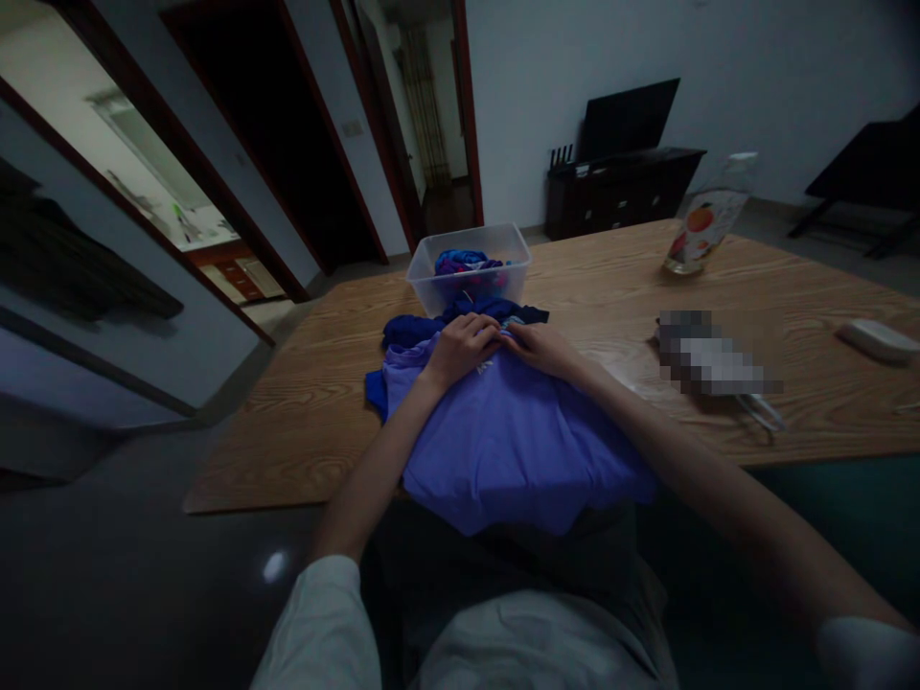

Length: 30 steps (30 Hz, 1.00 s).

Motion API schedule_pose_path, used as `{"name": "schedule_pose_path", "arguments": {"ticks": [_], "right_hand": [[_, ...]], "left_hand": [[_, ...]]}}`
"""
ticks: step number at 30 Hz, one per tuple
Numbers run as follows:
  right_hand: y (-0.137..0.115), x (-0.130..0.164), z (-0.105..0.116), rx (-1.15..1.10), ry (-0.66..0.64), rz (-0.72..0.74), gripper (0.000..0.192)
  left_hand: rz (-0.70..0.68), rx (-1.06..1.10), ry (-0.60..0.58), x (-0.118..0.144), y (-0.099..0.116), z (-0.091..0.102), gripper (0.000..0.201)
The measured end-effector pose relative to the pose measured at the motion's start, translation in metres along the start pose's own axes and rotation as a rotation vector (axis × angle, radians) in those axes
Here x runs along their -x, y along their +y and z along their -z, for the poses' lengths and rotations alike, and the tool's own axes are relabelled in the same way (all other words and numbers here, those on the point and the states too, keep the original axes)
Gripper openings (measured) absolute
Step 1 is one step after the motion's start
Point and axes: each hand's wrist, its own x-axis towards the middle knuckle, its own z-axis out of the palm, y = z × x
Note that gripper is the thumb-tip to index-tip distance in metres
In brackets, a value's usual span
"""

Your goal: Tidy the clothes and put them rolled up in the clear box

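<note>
A purple shirt (503,441) lies spread over the table's near edge, its lower part hanging toward my lap. At its far end my left hand (464,347) has its fingers curled on the fabric. My right hand (544,349) pinches the same cloth close beside it, the fingertips of both hands nearly meeting. A small white mark (485,366) shows on the shirt just below them. Under and behind the shirt lie dark blue clothes (409,331). What exactly sits between the fingertips is partly hidden.
Behind the clothes stands a clear plastic bin (431,287) holding rolled colourful cloth (464,264). On the wooden table (302,412), a bottle (708,220) stands at the back right. A blurred-out item (711,364) and a white object (878,340) lie to the right.
</note>
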Motion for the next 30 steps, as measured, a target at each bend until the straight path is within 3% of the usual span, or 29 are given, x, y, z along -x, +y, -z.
{"name": "schedule_pose_path", "arguments": {"ticks": [30], "right_hand": [[-0.0004,0.0007,-0.0042,0.098,0.002,-0.012,0.041]], "left_hand": [[0.018,0.08,-0.009,-0.0019,0.0062,0.0006,0.012]]}}
